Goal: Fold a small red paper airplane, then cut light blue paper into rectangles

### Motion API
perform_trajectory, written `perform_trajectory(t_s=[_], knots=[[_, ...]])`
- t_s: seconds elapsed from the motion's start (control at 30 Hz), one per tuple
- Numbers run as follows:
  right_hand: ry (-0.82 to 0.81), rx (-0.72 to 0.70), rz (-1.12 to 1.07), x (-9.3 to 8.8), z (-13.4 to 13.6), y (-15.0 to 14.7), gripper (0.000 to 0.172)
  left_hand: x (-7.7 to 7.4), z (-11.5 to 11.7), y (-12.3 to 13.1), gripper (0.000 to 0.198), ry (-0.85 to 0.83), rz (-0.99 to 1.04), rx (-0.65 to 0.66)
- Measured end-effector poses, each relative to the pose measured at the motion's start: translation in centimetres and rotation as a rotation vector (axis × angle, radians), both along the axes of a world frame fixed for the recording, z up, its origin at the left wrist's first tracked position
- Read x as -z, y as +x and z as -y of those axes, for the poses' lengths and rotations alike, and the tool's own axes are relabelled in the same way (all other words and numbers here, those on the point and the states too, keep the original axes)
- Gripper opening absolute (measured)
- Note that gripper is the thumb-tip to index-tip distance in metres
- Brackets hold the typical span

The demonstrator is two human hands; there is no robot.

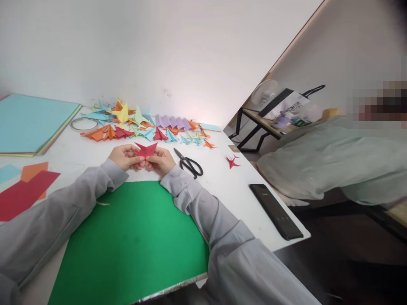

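Observation:
A small red folded paper figure (146, 150) with pointed tips is held up between my two hands, above the far edge of a green sheet (136, 237). My left hand (125, 156) pinches its left side, thumb in front. On the other side my right hand (162, 159) pinches it the same way, and the thumbs nearly meet below its middle. Black-handled scissors (190, 165) lie just right of my right hand. Behind the hands spreads a pile of folded paper figures, among them a yellow one (122, 113) and a purple pleated strip (172, 122).
Large coloured sheets (38, 123) are stacked at the back left, near a roll of tape (84, 123). Red paper (25, 195) lies at the left. A red figure (232, 162) and a phone (276, 211) lie on the right. Beyond the table edge sits a person (318, 156).

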State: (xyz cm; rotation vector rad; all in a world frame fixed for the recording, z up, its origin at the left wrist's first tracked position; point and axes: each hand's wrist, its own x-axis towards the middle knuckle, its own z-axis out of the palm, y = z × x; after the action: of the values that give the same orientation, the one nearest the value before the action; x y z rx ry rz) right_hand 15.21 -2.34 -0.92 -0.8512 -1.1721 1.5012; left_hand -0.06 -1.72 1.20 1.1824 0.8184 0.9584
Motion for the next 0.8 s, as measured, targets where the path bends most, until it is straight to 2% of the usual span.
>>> perform_trajectory(t_s=[0.3,0.53,0.8], knots=[[-0.009,0.0,0.05,-0.1,0.0,0.1,0.029,-0.2,0.5,0.3,0.041,-0.053,-0.049,-0.065],[-0.021,-0.019,-0.02,-0.2,0.6,-0.2,0.027,-0.1,0.7,-0.1,0.041,-0.134,0.058,-0.021],[-0.145,-0.028,-0.147,-1.2,1.3,-0.4,0.024,0.5,0.2,-0.1,0.04,-0.189,0.15,0.087]])
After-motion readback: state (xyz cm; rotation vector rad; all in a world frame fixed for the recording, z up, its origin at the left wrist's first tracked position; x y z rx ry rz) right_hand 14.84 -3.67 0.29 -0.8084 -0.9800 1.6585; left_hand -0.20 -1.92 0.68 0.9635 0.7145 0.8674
